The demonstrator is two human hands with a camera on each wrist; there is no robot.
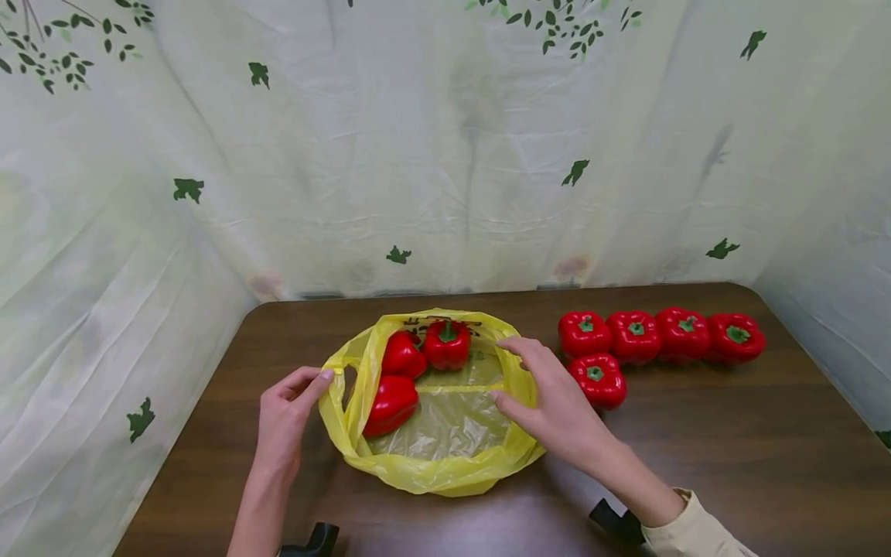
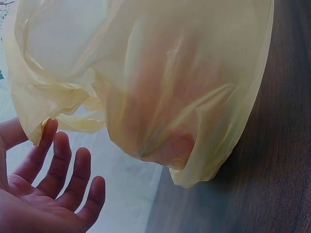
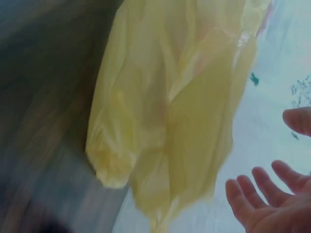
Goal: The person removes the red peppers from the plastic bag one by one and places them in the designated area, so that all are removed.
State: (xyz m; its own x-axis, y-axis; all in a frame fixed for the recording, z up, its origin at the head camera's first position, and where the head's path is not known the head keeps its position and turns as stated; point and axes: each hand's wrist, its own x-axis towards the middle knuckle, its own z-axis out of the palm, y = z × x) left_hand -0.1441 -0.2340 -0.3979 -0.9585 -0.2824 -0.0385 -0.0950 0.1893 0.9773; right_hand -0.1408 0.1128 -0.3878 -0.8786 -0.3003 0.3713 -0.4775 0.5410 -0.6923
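A yellow plastic bag (image 1: 445,472) stands with its mouth wide on the table. Inside, toward its left and back, lie a red bell pepper (image 1: 447,345), a second bell pepper (image 1: 402,355) and a third bell pepper (image 1: 391,404). My left hand (image 1: 288,406) pinches the bag's left handle between thumb and index finger; the left wrist view shows its other fingers (image 2: 73,179) spread loosely. Over the bag's right rim, my right hand (image 1: 553,394) reaches with thumb and fingers apart, holding nothing. In the right wrist view its fingers (image 3: 262,191) stand beside the bag.
To the bag's right, several red bell peppers (image 1: 633,337) form a row near the back of the brown table (image 1: 731,456), with one bell pepper (image 1: 597,381) in front of the row's left end. A patterned pale curtain (image 1: 445,155) hangs behind.
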